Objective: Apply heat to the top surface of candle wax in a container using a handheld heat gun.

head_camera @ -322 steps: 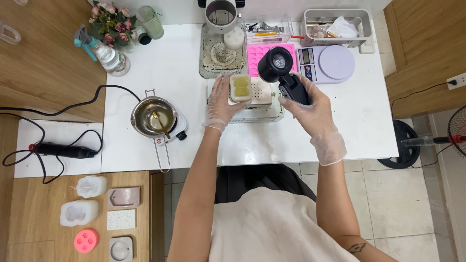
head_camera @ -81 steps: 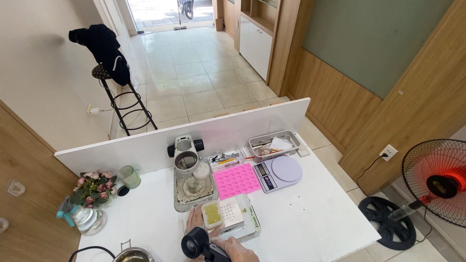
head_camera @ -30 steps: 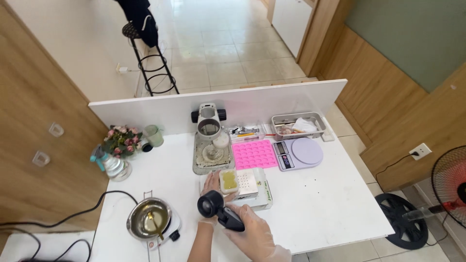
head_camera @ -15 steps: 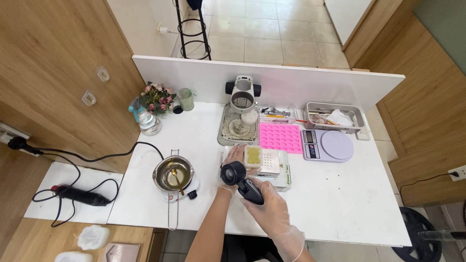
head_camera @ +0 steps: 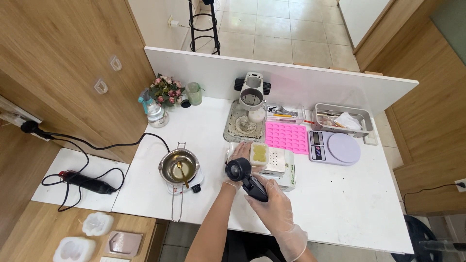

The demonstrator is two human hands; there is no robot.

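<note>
- The white cardboard box (head_camera: 279, 167) in the middle of the white table (head_camera: 349, 204) serves as the landmark; a small white mould (head_camera: 258, 154) filled with yellowish-green wax sits on the left end of its top.
- The left hand (head_camera: 239, 154), gloved, lies against the left side of that mould with the fingers spread and cupped round it, steadying it on the box (how firmly it presses I cannot tell).
- The right hand (head_camera: 274, 206), also gloved, is wrapped tight round the handle of a black heat gun (head_camera: 245, 175), just in front of the box's left corner.
- Compared with half a second ago, the hands, gun and mould keep nearly the same arrangement; it is the view that has shifted, so the box and hands sit a little further right in the picture.
- The gun's round nozzle faces up and towards the camera rather than squarely at the mould, as it did a moment before, so the wax surface seems to get little direct heat right now.
- Left of the box stands a metal melting pot (head_camera: 178, 167) on a small hotplate.
- Behind the box lies a pink silicone tray (head_camera: 287, 137); to its right rear sits a lilac kitchen scale (head_camera: 336, 148).
</note>
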